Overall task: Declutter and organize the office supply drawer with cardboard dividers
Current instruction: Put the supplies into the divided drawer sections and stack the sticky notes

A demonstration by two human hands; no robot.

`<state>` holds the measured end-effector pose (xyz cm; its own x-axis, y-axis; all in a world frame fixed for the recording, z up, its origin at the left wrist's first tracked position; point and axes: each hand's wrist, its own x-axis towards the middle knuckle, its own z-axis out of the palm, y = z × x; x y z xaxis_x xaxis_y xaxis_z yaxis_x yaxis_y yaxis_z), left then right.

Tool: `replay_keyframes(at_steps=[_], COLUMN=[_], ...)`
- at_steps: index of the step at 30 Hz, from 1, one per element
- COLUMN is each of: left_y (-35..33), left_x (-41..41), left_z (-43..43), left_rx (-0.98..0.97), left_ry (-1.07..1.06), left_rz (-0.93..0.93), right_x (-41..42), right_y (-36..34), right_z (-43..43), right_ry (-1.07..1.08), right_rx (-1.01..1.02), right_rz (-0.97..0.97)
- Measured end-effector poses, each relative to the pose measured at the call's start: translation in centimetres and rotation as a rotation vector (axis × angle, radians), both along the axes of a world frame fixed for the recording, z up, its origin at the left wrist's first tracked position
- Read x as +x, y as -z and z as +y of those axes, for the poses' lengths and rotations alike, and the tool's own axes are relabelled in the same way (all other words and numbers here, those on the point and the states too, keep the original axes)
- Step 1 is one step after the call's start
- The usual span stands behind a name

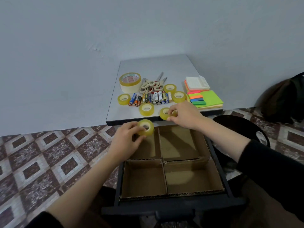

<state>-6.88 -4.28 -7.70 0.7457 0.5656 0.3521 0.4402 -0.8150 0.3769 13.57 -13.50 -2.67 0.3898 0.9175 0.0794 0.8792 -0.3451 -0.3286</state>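
Observation:
The dark drawer (218, 163) stands pulled open below the cabinet top, with cardboard dividers (162, 159) splitting it into four bare compartments. My left hand (126, 137) pinches a small yellow tape roll (146, 127) above the far left compartment. My right hand (185, 115) grips a second small tape roll (165, 114) at the front edge of the cabinet top (156, 65). More small rolls lie there: one on the left (123, 99), one in the middle (146, 109), two on the right (170, 88).
On the cabinet top lie a large tape roll (130, 82), scissors (152, 84), a row of several batteries (150, 98) and stacks of sticky notes (204, 96). A black stool (243, 127) stands right of the drawer, patterned floor tiles on the left.

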Motion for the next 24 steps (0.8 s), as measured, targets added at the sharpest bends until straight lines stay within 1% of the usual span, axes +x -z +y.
replay_keyframes(at_steps=[3, 5, 7, 10, 15, 18, 24], left_y=[0.9, 1.6, 2.3, 3.7, 5.8, 7.3, 10.9], left_x=[0.8, 1.9, 3.3, 5.6, 9.6, 12.2, 15.4], left_z=[-1.8, -2.7, -3.3, -4.1, -4.5, -4.8, -5.3], left_rx=[-0.103, -0.18, -0.228, -0.275, -0.338, -0.399, -0.451], left_ry=[0.087, 0.123, 0.145, 0.161, 0.222, 0.215, 0.225], left_rz=[0.01, 0.035, 0.062, 0.127, 0.279, 0.406, 0.534], right_x=[0.6, 1.1, 1.9, 3.7, 6.1, 7.1, 8.0], right_y=[0.2, 0.8, 1.8, 3.3, 5.2, 6.3, 7.8], right_z=[-2.8, -4.6, -6.2, -8.4, -10.4, -10.7, -10.8], right_ry=[-0.033, -0.072, -0.06, 0.03, 0.128, 0.135, 0.1], right_rx=[0.013, -0.02, -0.081, -0.112, -0.127, -0.131, -0.092], right_rz=[0.087, 0.163, 0.151, 0.12, 0.19, 0.22, 0.245])
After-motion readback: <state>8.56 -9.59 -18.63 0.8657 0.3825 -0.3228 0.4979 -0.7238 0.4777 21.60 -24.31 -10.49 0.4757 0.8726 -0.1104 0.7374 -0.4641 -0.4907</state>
